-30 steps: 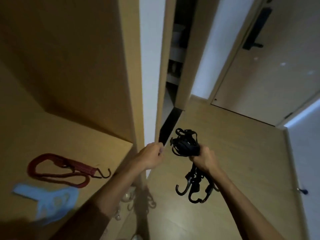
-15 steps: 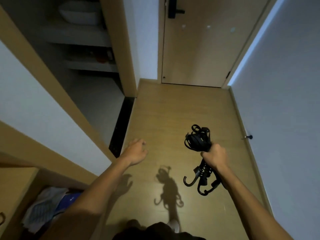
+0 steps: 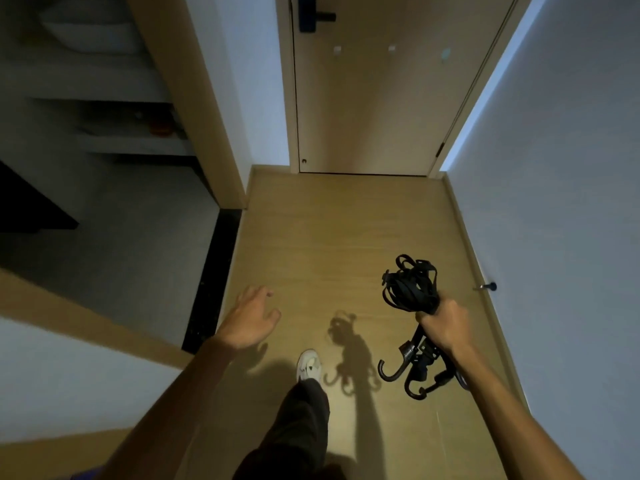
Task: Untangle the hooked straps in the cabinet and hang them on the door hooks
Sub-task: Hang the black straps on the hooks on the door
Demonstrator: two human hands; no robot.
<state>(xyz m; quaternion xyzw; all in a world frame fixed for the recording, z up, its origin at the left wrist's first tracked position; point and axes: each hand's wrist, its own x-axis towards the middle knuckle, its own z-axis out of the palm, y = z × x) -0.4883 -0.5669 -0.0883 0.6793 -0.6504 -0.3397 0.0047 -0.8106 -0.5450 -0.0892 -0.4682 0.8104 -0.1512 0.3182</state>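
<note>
My right hand (image 3: 444, 324) grips a tangled bundle of black hooked straps (image 3: 410, 287) over the wooden floor. Loops of strap stick up above the fist and several black hooks (image 3: 412, 370) dangle below it. My left hand (image 3: 250, 318) hangs free over the floor to the left, fingers spread and relaxed, holding nothing. The wooden door (image 3: 374, 98) stands shut at the far end of the hallway, with three small pale hooks (image 3: 391, 49) across its upper part.
A dark handle (image 3: 311, 15) sits at the door's top left. An open doorway with shelves (image 3: 104, 140) lies on the left. A white wall with a doorstop (image 3: 486, 286) runs along the right. My leg and white shoe (image 3: 309, 365) step forward.
The view has turned from the cabinet to face the hallway door. My left hand has let go and opened. My foot has stepped forward into view. The strap bundle stays in my right hand.
</note>
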